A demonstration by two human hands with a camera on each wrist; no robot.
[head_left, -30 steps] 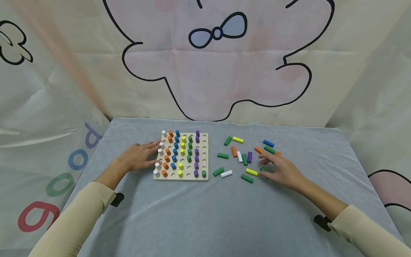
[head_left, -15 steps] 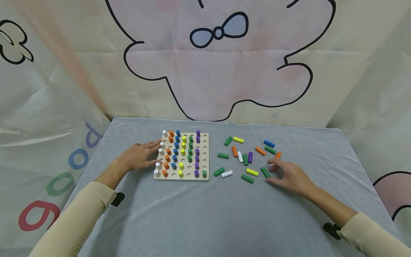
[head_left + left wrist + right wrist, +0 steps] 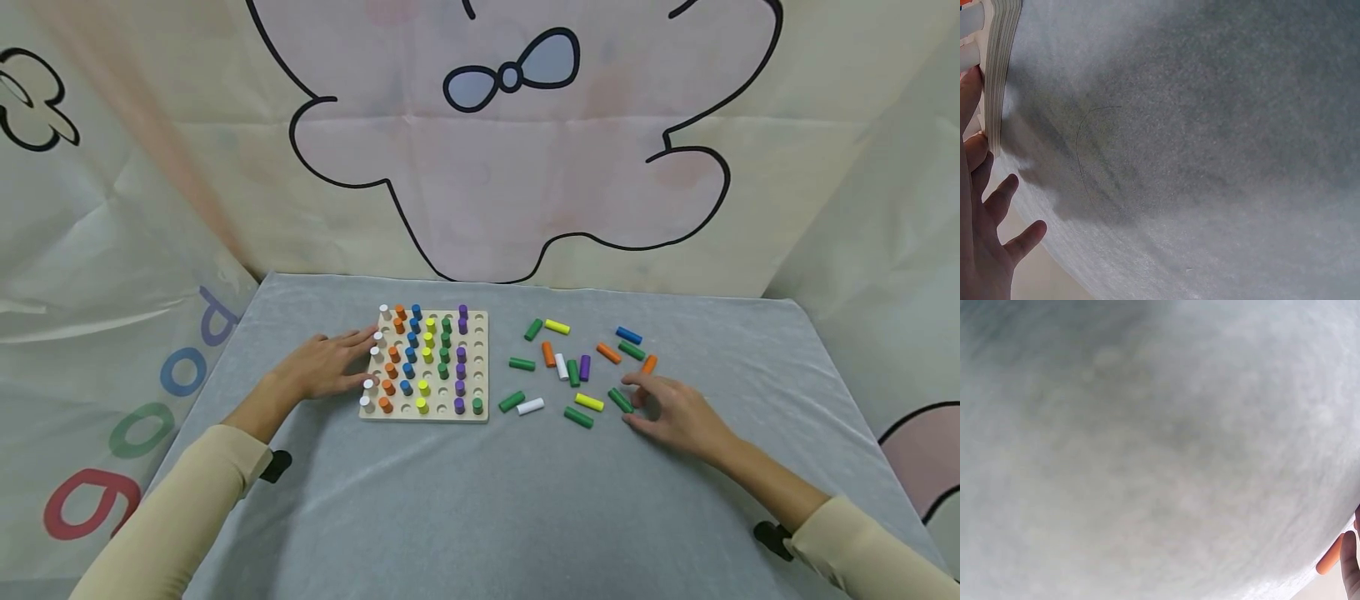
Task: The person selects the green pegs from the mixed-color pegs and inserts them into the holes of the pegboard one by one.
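A wooden peg board (image 3: 480, 350) lies on the grey cloth, with rows of white, orange, blue, yellow, green and purple pegs standing in it. My left hand (image 3: 358, 358) rests flat against its left edge, fingers straight; the left wrist view shows the board's edge (image 3: 997, 69) by those fingers (image 3: 997, 200). My right hand (image 3: 637, 402) lies on the cloth to the right, forefinger and thumb loosely curved on either side of a green peg (image 3: 620, 401) that lies flat. I see no grip on it. An orange peg (image 3: 1330, 555) shows by a fingertip in the right wrist view.
Loose pegs lie scattered right of the board: yellow (image 3: 588, 402), green (image 3: 578, 417), white (image 3: 529, 406), orange (image 3: 649, 363), blue (image 3: 628, 335) and others. A printed fabric backdrop (image 3: 510, 167) rises behind the table, and cloth hangs on both sides.
My right hand drew back to the right off the loose pegs, uncovering the green peg, then stayed nearly still. The left hand and the board have not moved.
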